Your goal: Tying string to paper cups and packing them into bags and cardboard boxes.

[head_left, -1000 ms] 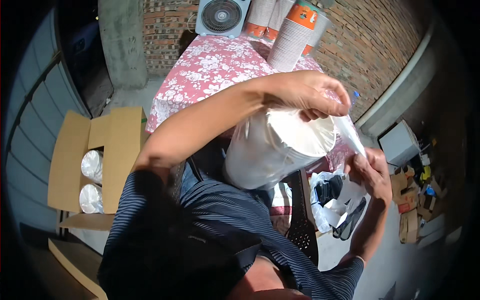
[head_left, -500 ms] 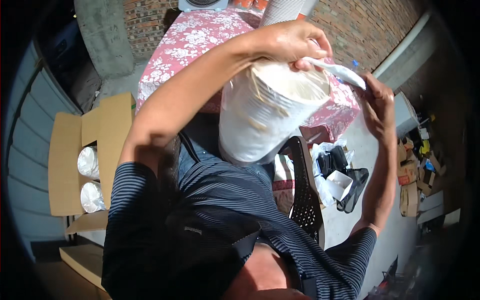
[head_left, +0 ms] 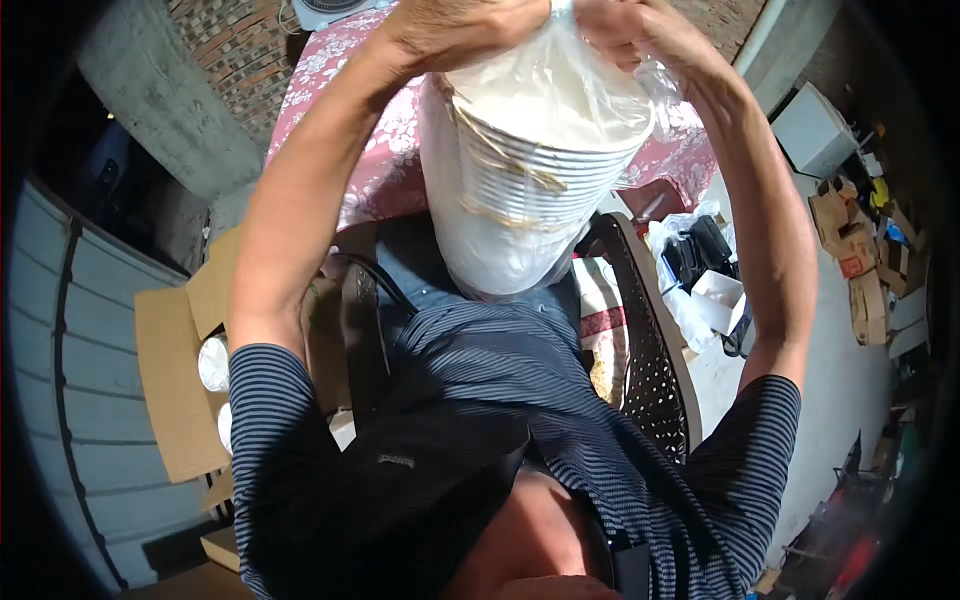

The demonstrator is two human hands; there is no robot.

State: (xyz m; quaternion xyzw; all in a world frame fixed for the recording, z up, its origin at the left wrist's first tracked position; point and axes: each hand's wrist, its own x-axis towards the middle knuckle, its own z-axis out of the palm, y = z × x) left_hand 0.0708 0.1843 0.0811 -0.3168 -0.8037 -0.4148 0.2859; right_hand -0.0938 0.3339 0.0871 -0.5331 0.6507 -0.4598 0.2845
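Observation:
A tall stack of white paper cups (head_left: 520,190) in a clear plastic bag (head_left: 560,95) stands upright in front of my chest. My left hand (head_left: 455,30) grips the bag's gathered top at the upper edge of the picture. My right hand (head_left: 640,30) holds the same plastic top just to its right. The two hands almost touch above the stack. Both forearms reach up from my striped shirt.
Behind the stack is a table with a red flowered cloth (head_left: 380,150). An open cardboard box (head_left: 185,370) with white cup stacks lies on the left. A black perforated chair (head_left: 650,340) is on the right, with bags (head_left: 700,270) and cardboard scraps (head_left: 860,250) on the floor beyond.
Both hands have risen to the top of the picture and come together over the stack. The plastic bag now covers the stack's top, and the stack sits closer to my chest.

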